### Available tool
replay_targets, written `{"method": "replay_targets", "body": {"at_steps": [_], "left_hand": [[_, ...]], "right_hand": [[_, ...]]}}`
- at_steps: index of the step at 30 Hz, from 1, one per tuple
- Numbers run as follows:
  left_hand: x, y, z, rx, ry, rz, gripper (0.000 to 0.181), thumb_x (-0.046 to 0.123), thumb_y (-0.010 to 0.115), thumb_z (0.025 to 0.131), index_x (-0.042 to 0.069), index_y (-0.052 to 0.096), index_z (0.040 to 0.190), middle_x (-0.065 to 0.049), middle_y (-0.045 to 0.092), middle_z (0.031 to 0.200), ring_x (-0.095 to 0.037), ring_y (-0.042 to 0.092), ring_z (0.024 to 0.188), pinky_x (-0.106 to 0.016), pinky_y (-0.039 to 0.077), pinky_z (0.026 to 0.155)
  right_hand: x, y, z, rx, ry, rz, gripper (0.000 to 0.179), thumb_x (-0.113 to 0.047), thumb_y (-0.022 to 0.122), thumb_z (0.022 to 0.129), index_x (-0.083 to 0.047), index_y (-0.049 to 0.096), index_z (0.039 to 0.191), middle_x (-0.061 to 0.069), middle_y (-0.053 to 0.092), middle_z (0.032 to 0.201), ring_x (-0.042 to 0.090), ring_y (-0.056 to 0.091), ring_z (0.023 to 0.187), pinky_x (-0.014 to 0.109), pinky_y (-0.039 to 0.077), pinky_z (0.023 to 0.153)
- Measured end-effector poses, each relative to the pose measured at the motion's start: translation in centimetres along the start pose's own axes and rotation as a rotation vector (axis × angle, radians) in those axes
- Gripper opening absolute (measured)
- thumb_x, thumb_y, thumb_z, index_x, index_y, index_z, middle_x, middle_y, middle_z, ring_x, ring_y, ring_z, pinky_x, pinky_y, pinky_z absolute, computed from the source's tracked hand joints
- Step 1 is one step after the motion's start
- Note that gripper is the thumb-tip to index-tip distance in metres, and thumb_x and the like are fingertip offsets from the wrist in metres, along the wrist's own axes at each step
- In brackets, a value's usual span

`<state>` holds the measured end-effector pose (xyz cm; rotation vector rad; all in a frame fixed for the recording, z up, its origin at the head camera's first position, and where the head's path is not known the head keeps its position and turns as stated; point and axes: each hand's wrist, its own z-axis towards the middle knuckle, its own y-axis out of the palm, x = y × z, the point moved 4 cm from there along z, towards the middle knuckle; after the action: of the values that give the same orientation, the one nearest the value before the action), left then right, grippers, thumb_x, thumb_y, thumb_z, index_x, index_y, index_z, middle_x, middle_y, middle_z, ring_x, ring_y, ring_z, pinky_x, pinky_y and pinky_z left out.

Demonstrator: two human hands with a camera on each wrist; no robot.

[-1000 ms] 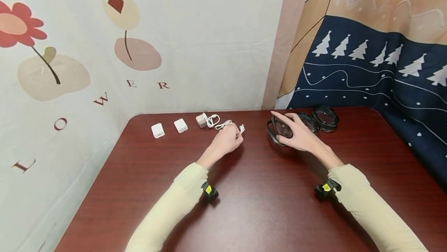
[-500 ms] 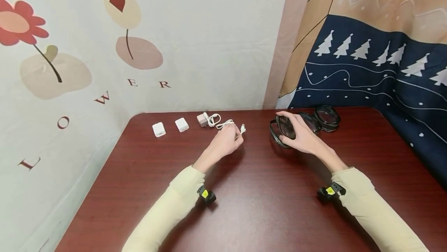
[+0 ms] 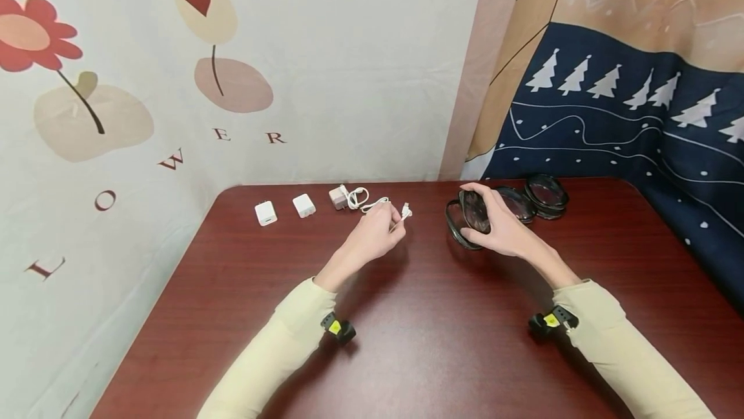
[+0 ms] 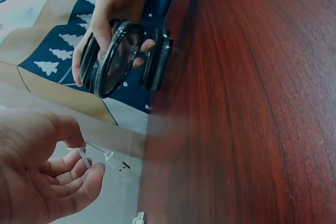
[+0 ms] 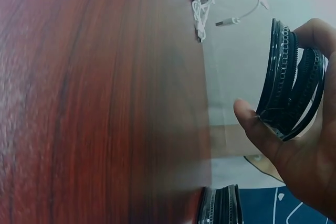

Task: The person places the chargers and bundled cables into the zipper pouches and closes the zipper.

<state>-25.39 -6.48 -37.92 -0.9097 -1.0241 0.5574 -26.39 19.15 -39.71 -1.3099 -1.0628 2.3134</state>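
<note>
The left grip (image 3: 374,230) pinches a white USB cable (image 3: 405,212); the right grip (image 3: 501,225), widely curved, holds an unzipped black case (image 3: 476,212), which could flap closed if fingers loosen.

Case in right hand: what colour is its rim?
Black; the case's rim shows best in the right wrist view.

Free gap; cable (image 3: 405,212) left, case (image 3: 473,212) right

Far left on the table (image 3: 418,354), two adapters (image 3: 266,213) sit near each other; just right, a third adapter (image 3: 338,197), coiled cable (image 3: 358,198) beside it! Along to the left hand (image 3: 374,233), holding another cable (image 3: 405,213); then right, one case (image 3: 475,212) in the right hand (image 3: 504,228), more cases (image 3: 546,196) far right, cloth (image 3: 587,119) behind.
</note>
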Motion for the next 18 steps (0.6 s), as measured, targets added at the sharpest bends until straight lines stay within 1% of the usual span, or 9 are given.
{"method": "replay_targets", "body": {"at_steps": [5, 11, 18], "left_hand": [[0.6, -0.7, -0.4, 0.019, 0.028, -0.043, 0.004, 0.009, 0.06, 0.088, 0.005, 0.06, 0.09, -0.003, 0.058, 0.087, -0.016, 0.06, 0.082, -0.032, 0.051, 0.075], [1.2, -1.4, -0.8, 0.039, 0.053, -0.095, 0.004, 0.006, 0.06, 0.089, 0.003, 0.06, 0.091, -0.004, 0.059, 0.088, -0.018, 0.061, 0.083, -0.03, 0.049, 0.074], [1.8, -2.4, -1.4, 0.097, 0.1, -0.153, 0.005, 0.006, 0.061, 0.089, 0.003, 0.06, 0.092, -0.004, 0.059, 0.088, -0.017, 0.058, 0.083, -0.027, 0.049, 0.072]], "right_hand": [[-0.3, 0.2, 0.0, -0.003, 0.002, 0.022, 0.084, -0.022, 0.076, 0.086, -0.017, 0.027, 0.154, 0.013, 0.035, 0.15, 0.031, 0.033, 0.135, 0.064, 0.037, 0.102], [-0.6, 0.4, 0.0, 0.011, -0.027, 0.04, 0.088, -0.018, 0.079, 0.083, -0.013, 0.026, 0.153, 0.016, 0.035, 0.149, 0.033, 0.034, 0.135, 0.063, 0.035, 0.104], [-1.2, 0.6, 0.0, 0.006, -0.024, 0.043, 0.092, -0.02, 0.081, 0.082, -0.012, 0.024, 0.153, 0.016, 0.033, 0.149, 0.032, 0.034, 0.136, 0.063, 0.035, 0.106]]}}
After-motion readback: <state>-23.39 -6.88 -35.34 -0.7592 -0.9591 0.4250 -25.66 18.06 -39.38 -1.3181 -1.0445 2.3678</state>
